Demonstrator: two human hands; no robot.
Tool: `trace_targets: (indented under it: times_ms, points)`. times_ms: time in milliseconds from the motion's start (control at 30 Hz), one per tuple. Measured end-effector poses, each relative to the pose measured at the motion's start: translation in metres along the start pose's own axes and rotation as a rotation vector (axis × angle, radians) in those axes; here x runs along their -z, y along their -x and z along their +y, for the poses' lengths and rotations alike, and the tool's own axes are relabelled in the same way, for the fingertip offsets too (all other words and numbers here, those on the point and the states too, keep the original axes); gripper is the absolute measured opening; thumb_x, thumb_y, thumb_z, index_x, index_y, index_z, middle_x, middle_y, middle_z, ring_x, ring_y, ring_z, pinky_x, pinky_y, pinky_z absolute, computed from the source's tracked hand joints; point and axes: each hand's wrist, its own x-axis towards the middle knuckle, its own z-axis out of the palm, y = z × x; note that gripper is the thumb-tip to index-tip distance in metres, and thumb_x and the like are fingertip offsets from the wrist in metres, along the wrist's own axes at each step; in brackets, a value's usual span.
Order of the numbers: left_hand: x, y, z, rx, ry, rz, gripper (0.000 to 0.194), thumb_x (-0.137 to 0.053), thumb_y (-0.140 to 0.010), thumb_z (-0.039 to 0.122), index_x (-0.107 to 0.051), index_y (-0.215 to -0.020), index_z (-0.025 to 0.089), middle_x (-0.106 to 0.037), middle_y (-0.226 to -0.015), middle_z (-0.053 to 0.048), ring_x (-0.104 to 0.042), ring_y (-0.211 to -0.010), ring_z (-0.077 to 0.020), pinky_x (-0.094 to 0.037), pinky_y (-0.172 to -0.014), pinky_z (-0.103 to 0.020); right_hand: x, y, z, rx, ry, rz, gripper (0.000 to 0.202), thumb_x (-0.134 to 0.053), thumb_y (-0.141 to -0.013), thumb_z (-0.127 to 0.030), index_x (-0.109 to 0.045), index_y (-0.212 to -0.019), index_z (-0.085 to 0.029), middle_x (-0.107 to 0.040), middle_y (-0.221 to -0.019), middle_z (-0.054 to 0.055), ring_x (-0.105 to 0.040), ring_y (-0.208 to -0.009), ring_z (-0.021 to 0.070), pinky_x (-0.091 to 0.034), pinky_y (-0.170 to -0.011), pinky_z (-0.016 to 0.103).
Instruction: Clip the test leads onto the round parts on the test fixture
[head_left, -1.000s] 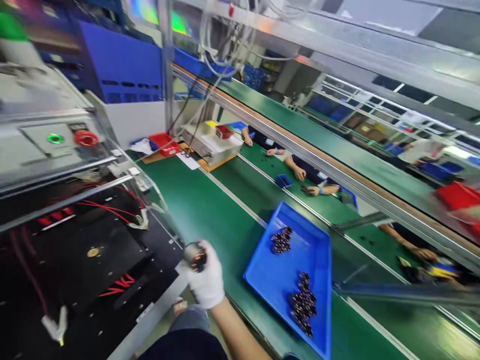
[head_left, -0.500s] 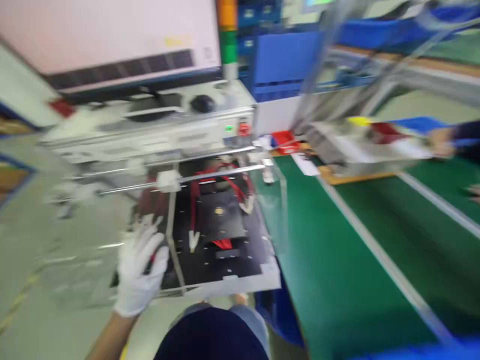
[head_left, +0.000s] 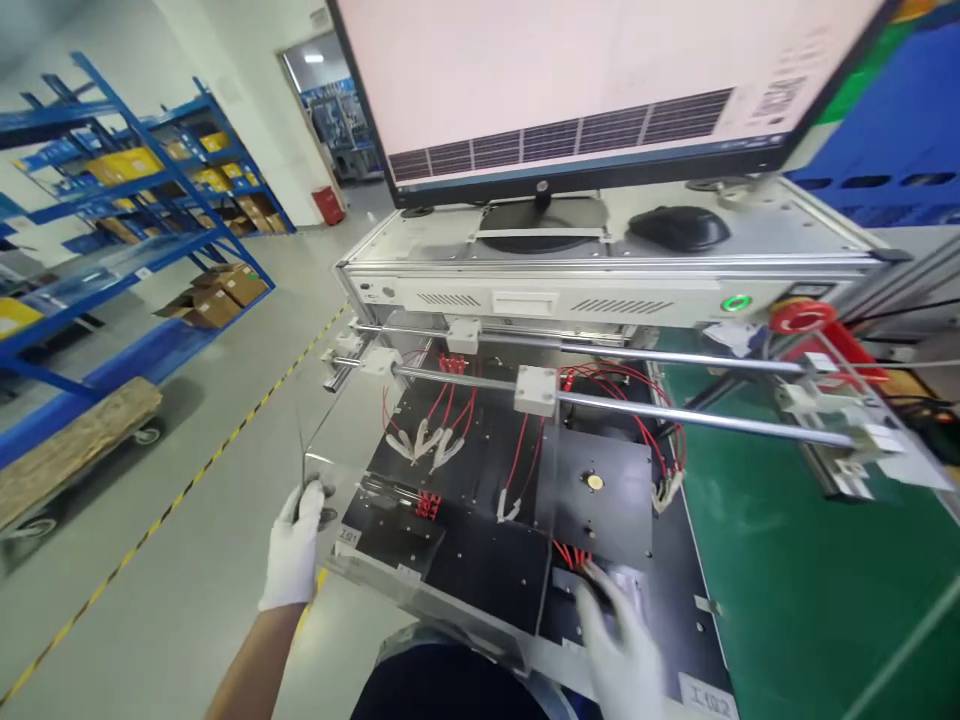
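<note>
A black fixture plate [head_left: 480,570] with red wires and white clips [head_left: 444,447] lies beneath two metal rods. My left hand [head_left: 294,545], in a white glove, is closed at the left edge of a clear cover [head_left: 427,590]. My right hand [head_left: 619,635], also gloved and slightly blurred, is over the near right part of the fixture with its fingers apart. It is beside a small black block and red wires, below a raised black square plate [head_left: 600,490] with a round gold spot.
A monitor [head_left: 585,90] and a black mouse [head_left: 679,228] stand on the white machine housing [head_left: 525,300]. A red emergency button [head_left: 802,316] is at its right. Green mat [head_left: 787,580] lies right; blue shelves [head_left: 127,200] and a cart [head_left: 82,450] are left.
The view has swung left, bringing the shelves into sight. My left hand has moved from above the fixture to the cover's left edge. My right hand has come into view.
</note>
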Motion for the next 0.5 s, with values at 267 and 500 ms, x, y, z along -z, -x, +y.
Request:
trace_targets:
  times_ms: [267,500]
  points:
    - [0.011,-0.033,0.005,0.604,0.547,-0.364,0.046,-0.078,-0.053,0.043,-0.060,-0.086,0.016,-0.064,-0.073,-0.003,-0.057,-0.058,-0.0151,-0.050,-0.054,-0.025,-0.114,-0.115,-0.119,0.577,0.473,-0.503,0.041,-0.036,-0.084,-0.016,-0.055,-0.119,-0.025,-0.051,-0.131,0.007,-0.051,-0.113,0.0234,-0.043,-0.093,0.042]
    - [-0.035,-0.078,-0.025,0.742,0.297,-0.578,0.052,-0.073,-0.067,0.031,-0.050,-0.112,0.019,-0.062,-0.104,-0.008,-0.063,-0.073,-0.0171,-0.050,-0.060,-0.025,-0.152,-0.147,-0.157,0.800,0.898,-0.914,0.060,-0.053,-0.072,-0.024,-0.042,-0.131,-0.019,-0.039,-0.140,0.010,-0.023,-0.132,0.0345,-0.012,-0.107,0.054]
